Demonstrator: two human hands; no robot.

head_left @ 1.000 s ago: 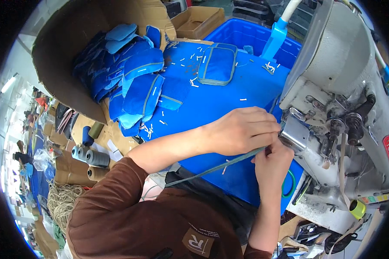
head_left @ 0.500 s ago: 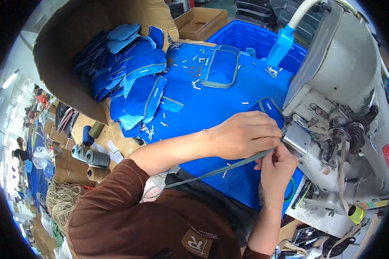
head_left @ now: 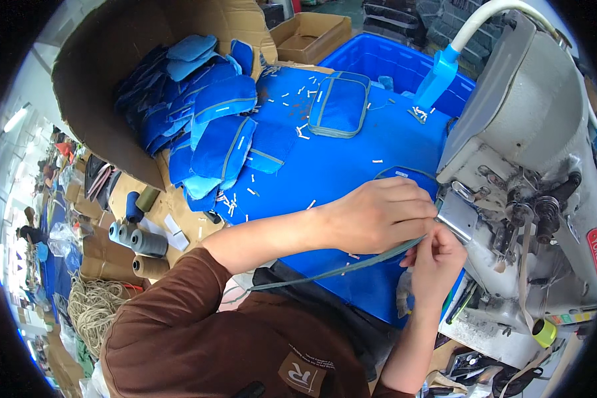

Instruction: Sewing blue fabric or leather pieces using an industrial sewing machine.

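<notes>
At the sewing machine [head_left: 458, 215], my left hand [head_left: 388, 215] is closed with its fingertips at the edge of a blue fabric piece [head_left: 414, 176] with grey trim. Much of that piece is hidden under the hand. Just below, my right hand [head_left: 438, 262] pinches a long grey-green strip [head_left: 325, 270], which looks like zipper tape. The strip runs from the fingers leftward across my lap. Both hands nearly touch beside the metal plate of the machine. What lies right at the needle is out of sight.
A finished-looking blue pouch [head_left: 340, 104] lies on the blue tabletop [head_left: 378, 149] among thread scraps. Blue pieces [head_left: 222, 149] are heaped by a curved cardboard box [head_left: 79, 99]. Thread cones [head_left: 148, 243] stand at left; a blue bin [head_left: 371, 50] sits behind.
Both hands have shifted slightly, the right one toward the right. The blue fabric piece has turned, so its white label lies flatter and closer to my left hand.
</notes>
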